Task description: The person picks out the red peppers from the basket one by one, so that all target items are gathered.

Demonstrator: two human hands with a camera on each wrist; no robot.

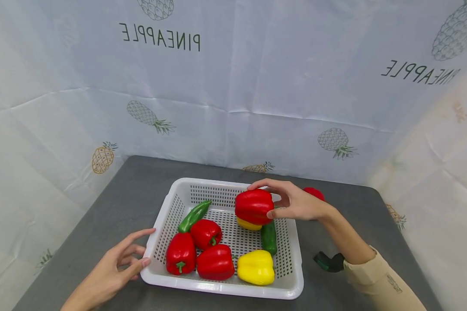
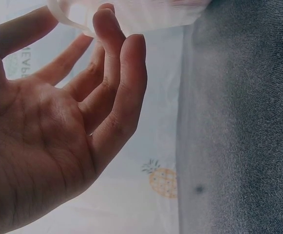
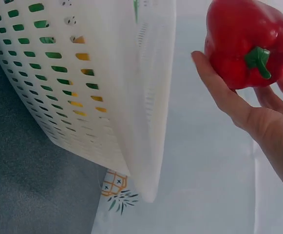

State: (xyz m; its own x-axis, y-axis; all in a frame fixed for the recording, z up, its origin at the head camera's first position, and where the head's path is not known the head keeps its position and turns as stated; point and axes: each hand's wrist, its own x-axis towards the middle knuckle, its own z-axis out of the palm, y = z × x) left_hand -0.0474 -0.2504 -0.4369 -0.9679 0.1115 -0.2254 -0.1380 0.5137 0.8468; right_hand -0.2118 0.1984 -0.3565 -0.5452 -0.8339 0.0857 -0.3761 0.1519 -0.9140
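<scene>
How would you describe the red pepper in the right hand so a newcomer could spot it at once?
On the grey table, find the white basket. Above its far right part, a right hand grips a red pepper. Unlike the three red peppers resting in the basket, this one is held.

A curtained-off work spot, the kind of room unclear: pale cloth printed with pineapples and mirrored lettering encloses a grey bench on three sides.
</scene>
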